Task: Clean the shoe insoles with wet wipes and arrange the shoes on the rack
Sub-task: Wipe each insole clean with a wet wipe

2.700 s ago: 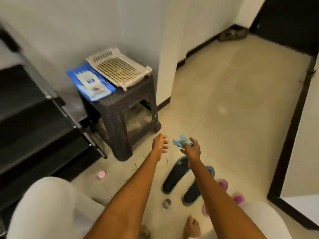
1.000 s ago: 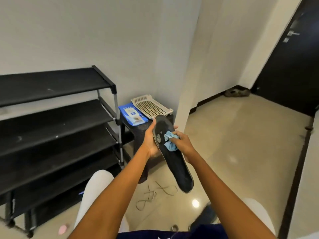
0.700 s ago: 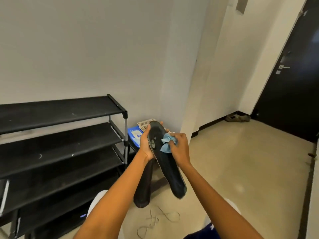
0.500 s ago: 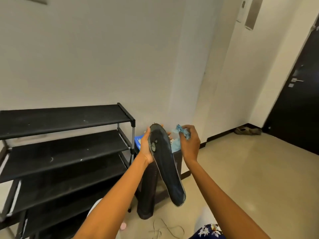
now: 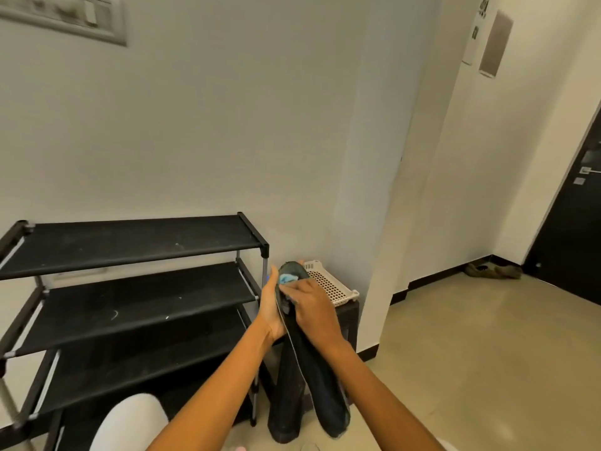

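Up close, a person holds one dark insole upright in front of them. The left hand grips its upper edge from the left side, fingers wrapped behind. The right hand presses a small blue wet wipe against the insole's top end, fingers curled over the wipe.

The insole looks thin, light and bendy, so it probably needs support from behind while being rubbed; gripping the edge near the spot being wiped seems the steadiest hold. The wipe is soft and damp, and likely to bunch up under the fingers.

One insole and one wipe are visible. No shoes can be seen near the hands. To the left of the left hand stands one black shoe rack with three shelves visible. Just behind the hands, one dark stool carries one white slotted basket.
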Motion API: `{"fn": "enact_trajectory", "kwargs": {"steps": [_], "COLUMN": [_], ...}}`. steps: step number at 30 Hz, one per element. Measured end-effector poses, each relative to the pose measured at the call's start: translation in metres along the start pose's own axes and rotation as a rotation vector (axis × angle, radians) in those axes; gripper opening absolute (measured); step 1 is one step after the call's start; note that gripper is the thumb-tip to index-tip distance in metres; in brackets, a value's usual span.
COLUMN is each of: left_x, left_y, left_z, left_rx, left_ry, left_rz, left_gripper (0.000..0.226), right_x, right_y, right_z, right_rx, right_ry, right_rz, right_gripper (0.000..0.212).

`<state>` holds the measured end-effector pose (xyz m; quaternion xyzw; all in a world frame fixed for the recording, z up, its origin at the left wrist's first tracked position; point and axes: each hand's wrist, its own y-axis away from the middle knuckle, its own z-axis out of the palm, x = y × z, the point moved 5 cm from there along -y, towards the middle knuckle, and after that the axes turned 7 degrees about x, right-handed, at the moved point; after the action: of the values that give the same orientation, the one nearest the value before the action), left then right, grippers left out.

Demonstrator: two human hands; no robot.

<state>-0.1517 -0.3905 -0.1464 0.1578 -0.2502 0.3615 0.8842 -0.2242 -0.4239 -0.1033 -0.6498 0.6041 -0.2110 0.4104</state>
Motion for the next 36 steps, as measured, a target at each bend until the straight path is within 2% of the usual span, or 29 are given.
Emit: {"fn": "enact_trajectory", "kwargs": {"steps": [2, 4, 5, 9, 11, 14, 17, 19, 22, 26, 28, 30, 33, 35, 36], "left_x": [-0.007, -0.009, -0.006, 0.002, -0.002, -0.011, -0.004, 0.002, 0.0, -0.003, 0.004, 0.011, 0.015, 0.011, 0.008], "left_y": [0.0, -0.001, -0.002, -0.006, -0.004, 0.001, 0.001, -0.003, 0.0, 0.0, -0.002, -0.002, -0.002, 0.002, 0.002], "left_z": [-0.003, -0.008, -0.01, -0.022, -0.019, -0.005, -0.007, -0.019, -0.03, -0.028, -0.03, -0.036, -0.047, -0.05, -0.052], "left_rx": [-0.002, 0.022, 0.04, 0.034, 0.006, -0.047, -0.043, -0.011, 0.021, 0.003, 0.024, 0.032, 0.052, 0.056, 0.073], "left_ry": [-0.039, -0.059, -0.058, -0.003, -0.006, -0.014, 0.002, 0.0, -0.017, 0.001, -0.03, -0.089, -0.104, -0.057, -0.038], "left_rz": [-0.024, -0.041, -0.033, -0.009, -0.034, -0.064, -0.061, -0.065, -0.095, -0.054, -0.032, -0.018, 0.016, 0.011, 0.009], "left_gripper": [0.067, 0.068, 0.066, 0.061, 0.063, 0.068, 0.069, 0.071, 0.069, 0.068, 0.067, 0.065, 0.062, 0.061, 0.058], "right_x": [0.018, 0.027, 0.025, 0.004, 0.018, 0.045, 0.032, 0.012, 0.016, 0.033, 0.02, 0.001, -0.017, -0.01, -0.003], "right_y": [-0.012, -0.017, -0.017, -0.004, -0.012, -0.028, -0.017, 0.003, 0.01, -0.01, -0.004, 0.01, 0.028, 0.019, 0.011], "right_z": [-0.004, -0.003, 0.002, 0.015, 0.007, -0.009, -0.002, 0.008, 0.015, 0.013, 0.017, 0.025, 0.034, 0.034, 0.033], "right_rx": [0.049, 0.072, 0.058, -0.065, -0.007, 0.122, 0.111, 0.018, -0.071, 0.066, 0.051, -0.031, -0.137, -0.092, -0.045], "right_ry": [0.004, -0.097, -0.15, -0.104, 0.013, 0.152, 0.054, -0.055, -0.071, -0.084, -0.091, -0.143, -0.092, 0.018, 0.054], "right_rz": [0.129, 0.322, 0.36, 0.188, 0.166, 0.286, 0.326, 0.266, 0.179, 0.32, 0.313, 0.229, 0.05, 0.023, 0.068], "right_gripper": [0.03, 0.03, 0.03, 0.031, 0.022, 0.017, 0.019, 0.017, 0.015, 0.013, 0.013, 0.013, 0.024, 0.03, 0.031]}}
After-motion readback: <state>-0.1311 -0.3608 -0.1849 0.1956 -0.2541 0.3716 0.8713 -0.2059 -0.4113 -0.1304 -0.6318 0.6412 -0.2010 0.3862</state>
